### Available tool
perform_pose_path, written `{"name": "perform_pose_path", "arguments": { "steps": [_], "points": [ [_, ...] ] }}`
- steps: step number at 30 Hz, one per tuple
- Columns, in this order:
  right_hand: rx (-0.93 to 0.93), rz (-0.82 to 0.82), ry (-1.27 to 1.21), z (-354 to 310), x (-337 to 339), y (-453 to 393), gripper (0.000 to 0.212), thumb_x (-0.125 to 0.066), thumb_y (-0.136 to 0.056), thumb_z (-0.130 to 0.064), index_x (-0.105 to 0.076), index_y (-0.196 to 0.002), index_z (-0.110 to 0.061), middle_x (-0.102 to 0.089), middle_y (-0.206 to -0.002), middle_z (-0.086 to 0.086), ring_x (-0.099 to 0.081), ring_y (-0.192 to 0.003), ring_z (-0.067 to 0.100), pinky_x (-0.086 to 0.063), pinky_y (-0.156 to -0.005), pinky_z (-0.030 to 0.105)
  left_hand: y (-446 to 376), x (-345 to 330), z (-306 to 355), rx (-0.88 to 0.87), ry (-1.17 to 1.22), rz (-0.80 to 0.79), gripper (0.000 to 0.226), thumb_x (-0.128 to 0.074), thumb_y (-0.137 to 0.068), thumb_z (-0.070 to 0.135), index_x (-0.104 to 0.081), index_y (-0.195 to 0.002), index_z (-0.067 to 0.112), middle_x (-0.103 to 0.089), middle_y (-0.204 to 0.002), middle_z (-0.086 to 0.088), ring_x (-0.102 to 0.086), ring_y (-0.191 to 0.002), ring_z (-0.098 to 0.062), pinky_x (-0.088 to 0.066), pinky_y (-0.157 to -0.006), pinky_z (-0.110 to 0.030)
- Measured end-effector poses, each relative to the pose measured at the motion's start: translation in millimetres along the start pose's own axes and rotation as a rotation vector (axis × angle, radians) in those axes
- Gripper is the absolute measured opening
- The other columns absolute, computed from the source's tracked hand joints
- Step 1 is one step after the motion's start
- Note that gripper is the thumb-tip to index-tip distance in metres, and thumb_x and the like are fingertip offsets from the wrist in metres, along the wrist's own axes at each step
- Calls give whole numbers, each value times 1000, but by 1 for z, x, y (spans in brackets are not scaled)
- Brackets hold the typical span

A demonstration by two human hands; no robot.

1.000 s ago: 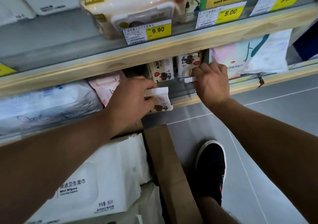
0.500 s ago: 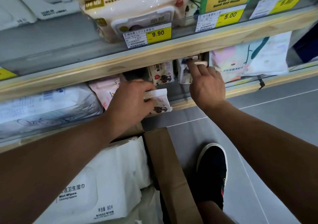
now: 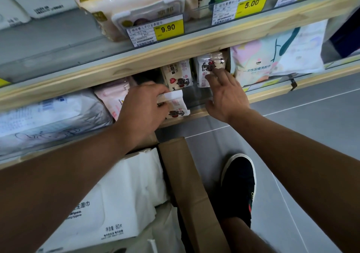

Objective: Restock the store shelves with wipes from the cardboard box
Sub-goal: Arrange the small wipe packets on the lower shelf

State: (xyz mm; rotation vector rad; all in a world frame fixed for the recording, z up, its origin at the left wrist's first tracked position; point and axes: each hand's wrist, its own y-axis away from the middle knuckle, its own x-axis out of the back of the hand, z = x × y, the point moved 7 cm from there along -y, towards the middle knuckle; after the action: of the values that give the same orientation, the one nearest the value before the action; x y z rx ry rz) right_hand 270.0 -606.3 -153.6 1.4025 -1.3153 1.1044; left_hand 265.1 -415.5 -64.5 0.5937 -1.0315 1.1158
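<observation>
My left hand [image 3: 143, 108] grips a small wipes pack [image 3: 175, 106], fingers curled round its left end. The pack is white and pink, with a plain white seam flap on top and a little dark cartoon figure printed near its lower edge. I hold it at the front lip of the lower shelf [image 3: 272, 95], just before the open gap there.

My right hand [image 3: 226, 95] has nothing in it; its fingers are spread and nearly straight, and the fingertips [image 3: 216, 70] touch the face of the right standing pack [image 3: 209, 68], which stands upright far back under the upper shelf board [image 3: 194, 46]. Beside it, a little apart, is the middle standing pack [image 3: 178, 75], same print, also upright.

Left of my held pack lies a pink pack [image 3: 113, 97], and further left a big pale soft pack [image 3: 48, 116]. To the right of the small ones leans a pastel bag [image 3: 276, 54]. The upper board overhangs the small packs and hides their tops.

Below, the cardboard box [image 3: 187, 184] stands on the grey floor [image 3: 302, 126], with large white wipes packs [image 3: 124, 194] inside. My dark shoe [image 3: 238, 186] is just right of the box flap. Above hang price tags: 9.90 [image 3: 168, 28] and 5.00 [image 3: 251, 3].
</observation>
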Motion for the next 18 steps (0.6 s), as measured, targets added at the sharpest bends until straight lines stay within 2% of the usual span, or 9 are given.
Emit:
{"name": "perform_pose_path", "arguments": {
  "steps": [5, 6, 8, 9, 12, 14, 18],
  "points": [
    [23, -9, 5, 3, 6, 17, 76, -60, -80, -33, -31, -147, -15, -23, -156, 11, -13, -146, 30, -16, -120, 41, -8, 1, 6, 40, -1, 127, 26, -66, -77, 13, -70, -103, 15, -65, -96, -5, -59, -85, -20, -33, -71, -18],
    [25, -13, 10, 4, 7, 19, 77, -60, -80, -33, -29, -148, -15, -21, -157, 11, -12, -147, 30, -15, -120, 40, -11, 0, 8, 43, -3, 146, 26, -65, -78, 13, -70, -103, 16, -65, -96, -5, -59, -85, -21, -35, -75, -18],
    [27, -12, 9, 5, 9, 23, 78, -60, -81, -33, -27, -149, -16, -19, -158, 10, -10, -147, 30, -13, -119, 40, -16, -5, 12, 42, -29, 172, 26, -64, -77, 15, -70, -103, 18, -65, -95, -4, -60, -87, -25, -45, -87, -33],
    [28, -10, 8, 5, 9, 25, 78, -60, -82, -33, -26, -150, -16, -18, -159, 10, -10, -147, 30, -13, -119, 40, -19, -9, 13, 46, -34, 174, 27, -64, -77, 16, -70, -103, 18, -65, -96, -5, -60, -89, -26, -47, -88, -38],
    [14, -4, -9, 2, 6, 32, 77, -60, -83, -31, -24, -150, -17, -19, -158, 9, -10, -147, 30, -14, -119, 42, -31, -22, 16, 58, -35, 157, 28, -65, -79, 13, -70, -106, 16, -66, -101, -9, -61, -93, -29, -50, -82, -37],
    [-7, -5, -23, 1, 1, 37, 77, -60, -84, -29, -23, -150, -17, -19, -158, 9, -9, -148, 30, -14, -119, 43, -39, -33, 18, 52, -78, 135, 27, -64, -81, 12, -70, -107, 16, -65, -104, -10, -61, -95, -31, -51, -81, -40],
    [-20, -8, -21, -2, -6, 37, 76, -61, -84, -29, -23, -149, -17, -19, -158, 9, -10, -147, 31, -16, -119, 44, -53, -54, 18, 79, -164, 129, 29, -61, -86, 14, -66, -114, 19, -64, -114, -9, -58, -104, -31, -47, -84, -37]
  ]
}}
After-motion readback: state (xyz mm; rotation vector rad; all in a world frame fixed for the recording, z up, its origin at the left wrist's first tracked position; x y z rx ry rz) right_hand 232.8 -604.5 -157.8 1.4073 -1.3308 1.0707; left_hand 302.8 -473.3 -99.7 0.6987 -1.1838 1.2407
